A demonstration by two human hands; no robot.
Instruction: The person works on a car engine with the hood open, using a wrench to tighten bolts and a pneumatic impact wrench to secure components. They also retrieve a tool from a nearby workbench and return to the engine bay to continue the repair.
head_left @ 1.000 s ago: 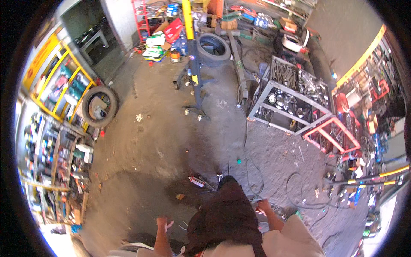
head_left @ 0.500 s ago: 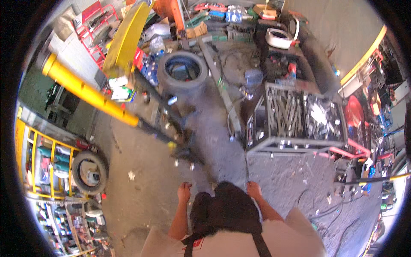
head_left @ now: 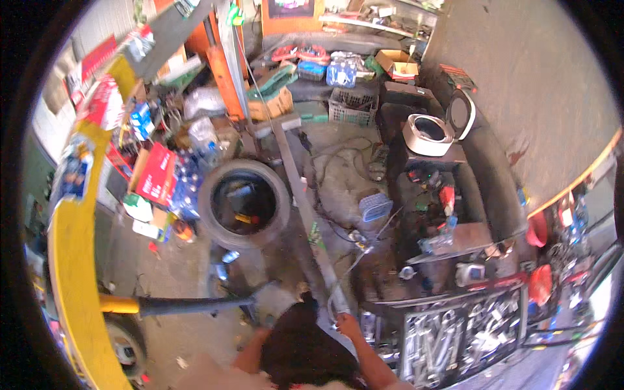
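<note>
My right hand (head_left: 347, 323) hangs low in front of me with its fingers curled in, and I see nothing in it. It appears beside the end of a long metal beam (head_left: 302, 205) and a thin pale hose (head_left: 333, 302); whether it touches them I cannot tell. Right of that hand lies a metal tray rack of wrenches and other tools (head_left: 432, 344). My left hand (head_left: 261, 335) is down by the dark apron (head_left: 302, 351), its fingers mostly hidden. A large tyre (head_left: 278, 214) lies flat ahead, with small items inside its ring.
A yellow lift arm (head_left: 75, 279) curves along the left, with a dark bar (head_left: 188, 305) crossing near my left side. Ahead right stands a dark sofa (head_left: 497, 195) beside an open white appliance (head_left: 426, 138). A blue basket (head_left: 375, 207) and a grey crate (head_left: 353, 107) sit ahead.
I have moved forward, so the tyre, beam and tool rack are closer and lower in view. The yellow lift arm has swung to the left side of the picture. Both arms remain low.
</note>
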